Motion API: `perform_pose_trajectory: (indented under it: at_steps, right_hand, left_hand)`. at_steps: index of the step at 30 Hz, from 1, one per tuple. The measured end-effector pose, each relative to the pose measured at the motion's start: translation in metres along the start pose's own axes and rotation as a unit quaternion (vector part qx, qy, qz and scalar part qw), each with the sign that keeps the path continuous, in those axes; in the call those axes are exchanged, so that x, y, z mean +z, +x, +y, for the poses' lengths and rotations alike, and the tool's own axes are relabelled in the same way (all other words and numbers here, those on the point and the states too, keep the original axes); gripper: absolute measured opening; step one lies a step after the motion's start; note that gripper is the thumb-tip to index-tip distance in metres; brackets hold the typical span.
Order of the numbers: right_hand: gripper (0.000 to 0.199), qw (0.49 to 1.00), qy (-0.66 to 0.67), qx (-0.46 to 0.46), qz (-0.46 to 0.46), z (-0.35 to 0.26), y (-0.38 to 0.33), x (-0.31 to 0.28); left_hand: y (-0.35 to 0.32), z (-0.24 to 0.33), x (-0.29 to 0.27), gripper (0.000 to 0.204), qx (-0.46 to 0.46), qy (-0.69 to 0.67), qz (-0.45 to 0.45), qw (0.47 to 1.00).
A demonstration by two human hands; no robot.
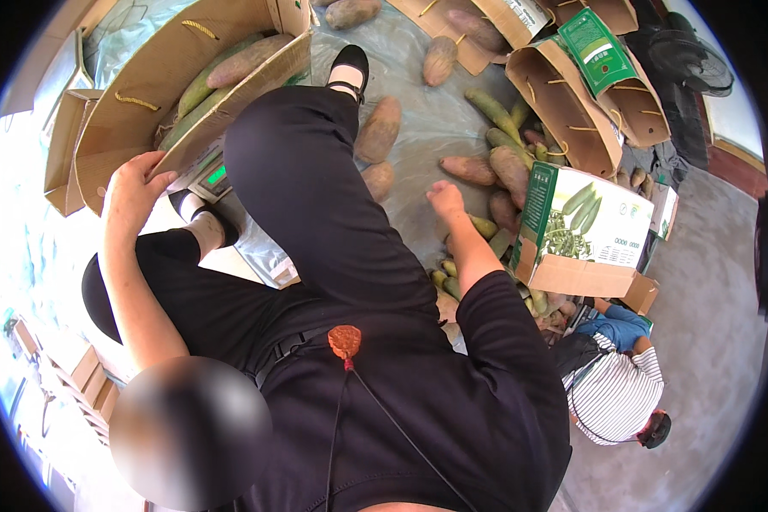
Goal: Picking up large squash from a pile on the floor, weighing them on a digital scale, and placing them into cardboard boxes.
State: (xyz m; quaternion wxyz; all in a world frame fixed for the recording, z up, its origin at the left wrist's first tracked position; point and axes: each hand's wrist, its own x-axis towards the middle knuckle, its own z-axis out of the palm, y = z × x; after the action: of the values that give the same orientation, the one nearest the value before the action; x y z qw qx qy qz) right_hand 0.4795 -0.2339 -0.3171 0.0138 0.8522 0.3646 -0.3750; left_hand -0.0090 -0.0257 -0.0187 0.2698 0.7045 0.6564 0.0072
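My left hand [136, 192] pinches the near edge of a large open cardboard box [111, 136] at the upper left, thumb on one side of the wall. Inside it lie long green and reddish-brown vegetables [246, 61]. Beneath the box's near side, a digital scale [213, 177] shows a lit green display. My right hand [445, 200] hangs over the plastic sheet with its fingers curled in and nothing visible in them. Closest to it is a reddish oblong vegetable [468, 169] at the edge of a mixed green and brown pile.
Plastic sheeting [418, 128] covers the floor, with loose brown vegetables [379, 128] on it. Open cardboard boxes [563, 102] and a white-green printed box [593, 226] stand right of the pile. A fan [691, 61] is at the far right. Another person [614, 384] crouches lower right.
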Motion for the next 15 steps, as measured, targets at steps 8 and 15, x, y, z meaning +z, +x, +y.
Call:
perform_pose_trajectory:
  at_steps: [8, 15]
  right_hand:
    - [0.048, 0.754, 0.548, 0.362, 0.019, -0.017, 0.050, -0.012]
    - [0.056, 0.650, 0.629, 0.425, 0.037, 0.013, 0.100, -0.013]
  left_hand:
    - [0.000, -0.006, 0.002, 0.034, -0.032, -0.010, -0.019, 0.999]
    - [0.003, -0.016, 0.002, 0.033, -0.016, 0.015, -0.004, 1.000]
